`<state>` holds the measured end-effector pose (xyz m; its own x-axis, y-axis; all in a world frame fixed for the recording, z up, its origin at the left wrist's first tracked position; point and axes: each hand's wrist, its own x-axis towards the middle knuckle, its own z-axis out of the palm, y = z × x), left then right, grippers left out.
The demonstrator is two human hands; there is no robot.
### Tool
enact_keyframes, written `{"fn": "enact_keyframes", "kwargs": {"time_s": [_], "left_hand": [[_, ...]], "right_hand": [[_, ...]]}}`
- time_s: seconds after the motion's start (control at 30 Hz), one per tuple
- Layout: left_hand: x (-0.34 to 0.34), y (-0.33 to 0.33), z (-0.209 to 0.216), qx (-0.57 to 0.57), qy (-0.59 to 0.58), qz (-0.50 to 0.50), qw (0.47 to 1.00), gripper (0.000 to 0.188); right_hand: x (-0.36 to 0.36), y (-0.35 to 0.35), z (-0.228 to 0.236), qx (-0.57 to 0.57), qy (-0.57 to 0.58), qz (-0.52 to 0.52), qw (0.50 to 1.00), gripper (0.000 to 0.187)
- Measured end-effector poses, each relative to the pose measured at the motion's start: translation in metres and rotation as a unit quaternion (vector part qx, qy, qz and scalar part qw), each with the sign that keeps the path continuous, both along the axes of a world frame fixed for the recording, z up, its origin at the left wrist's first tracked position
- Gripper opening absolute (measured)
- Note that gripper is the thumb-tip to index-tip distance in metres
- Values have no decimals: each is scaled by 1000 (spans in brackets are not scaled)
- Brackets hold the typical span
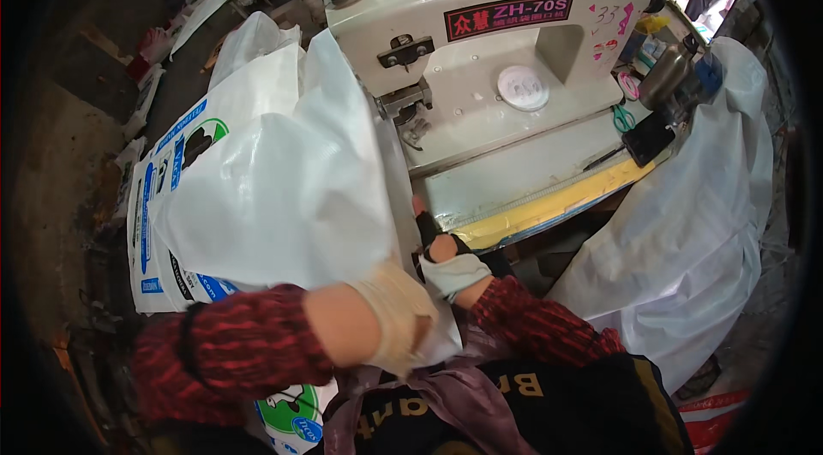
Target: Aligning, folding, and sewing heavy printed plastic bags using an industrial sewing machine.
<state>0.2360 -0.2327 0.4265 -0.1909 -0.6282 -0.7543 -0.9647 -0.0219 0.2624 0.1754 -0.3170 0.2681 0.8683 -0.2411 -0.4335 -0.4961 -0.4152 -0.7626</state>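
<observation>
A large white woven sack (279,189) with blue and green print along its left part is spread in front of me, its right edge beside the sewing machine's needle area. My right hand (444,254), in a dark fingerless glove with a white wrist wrap, is closed at the sack's right edge; one finger points up along it, and the others are hidden. My left hand (399,318), in a beige wrap, is over the sack's near edge, blurred, its fingers mostly hidden. A big pale sewing machine (489,5) stands beyond both hands.
On the machine bed's right lie green scissors (623,118), a dark phone (649,140) and a metal bottle (670,74). A round white disc (523,88) rests under the machine arm. Yellow tape (531,205) lines the bed's front edge. White sheeting (686,241) hangs at the right.
</observation>
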Motion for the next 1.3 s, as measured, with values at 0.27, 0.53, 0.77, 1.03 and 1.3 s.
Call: {"fn": "enact_keyframes", "kwargs": {"time_s": [0.27, 0.53, 0.77, 1.03, 1.3], "left_hand": [[-3, 6, 101, -73, -219, -36, 972, 6], [-37, 2, -41, -57, 23, 38, 997, 7], [41, -48, -99, -111, -195, 144, 964, 11], [153, -66, -93, -203, -282, 114, 931, 12], [157, 45, 1, -429, -270, 165, 846, 14]], "right_hand": [[17, -1, -46, -252, -109, 105, 956, 65], [86, -31, -27, -230, -76, 26, 970, 62], [87, -58, -18, 38, -121, 39, 991, 51], [59, -71, -21, 401, -194, -141, 884, 38], [60, -65, 5, 300, -222, -95, 923, 34]]}}
